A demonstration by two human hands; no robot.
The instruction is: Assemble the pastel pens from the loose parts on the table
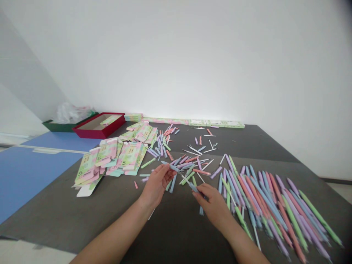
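My left hand (156, 186) pinches a light-blue pen barrel (172, 167) above the middle of the dark table. Closed around a second light-blue pen part (193, 187), my right hand (211, 204) is a little lower and to the right. A thin pale refill (184, 177) spans the space between the two blue parts; I cannot tell how far it sits inside the barrel. Just behind my hands lies a loose pile of pastel pen pieces (187, 161) and white refills. Close to the right hand, many pens (264, 194) in purple, green, blue and coral lie side by side.
Flattened pastel cartons (133, 157) overlap on the left. A red box tray (99, 126) and a green tray (62, 126) holding a plastic bag (71, 112) stand at the far left. Small boxes (217, 124) line the wall. A blue surface (35, 172) adjoins the table.
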